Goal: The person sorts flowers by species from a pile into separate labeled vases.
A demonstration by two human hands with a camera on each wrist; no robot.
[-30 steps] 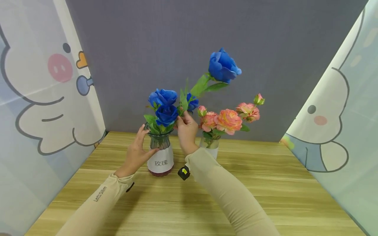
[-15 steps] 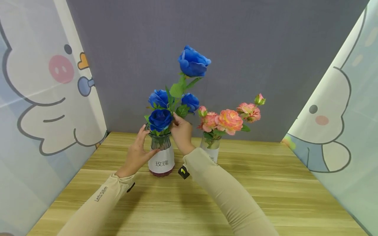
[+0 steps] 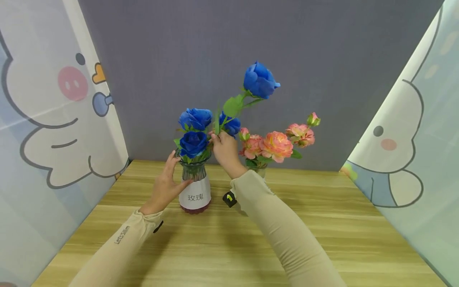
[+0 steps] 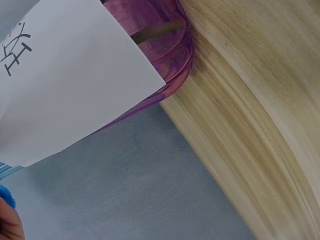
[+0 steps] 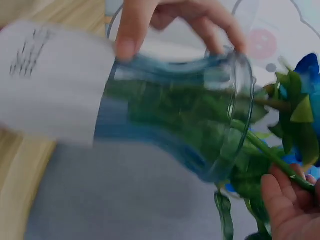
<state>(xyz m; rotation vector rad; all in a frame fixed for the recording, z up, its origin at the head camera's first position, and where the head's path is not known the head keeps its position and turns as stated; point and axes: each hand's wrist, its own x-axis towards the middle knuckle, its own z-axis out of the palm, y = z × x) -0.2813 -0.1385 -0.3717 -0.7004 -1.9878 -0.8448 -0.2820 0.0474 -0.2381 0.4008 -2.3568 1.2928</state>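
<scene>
My left hand [image 3: 165,185] steadies a ribbed glass vase [image 3: 193,172], its thumb and fingers around the neck and rim. Wrapped on the vase is a white paper label [image 3: 195,195] with dark characters; its purple base [image 4: 165,45] fills part of the left wrist view. My right hand [image 3: 226,151] pinches the green stem [image 5: 267,152] of a tall blue rose [image 3: 261,80], just beyond the vase mouth. The rose leans up and right. In the right wrist view the stem runs into the vase mouth. Other blue roses [image 3: 193,144] crowd above the rim.
Right of the blue roses stands a clear vase [image 3: 259,171] of pink-orange flowers [image 3: 276,146], partly hidden by my right arm. A grey backboard [image 3: 179,52] rises behind the wooden table [image 3: 201,255], with cartoon-printed panels [image 3: 71,131] at both sides.
The tall blue rose swings left to upright over the vase, then tips back to the right and a little lower, my right hand moving with it. My left hand stays on the vase.
</scene>
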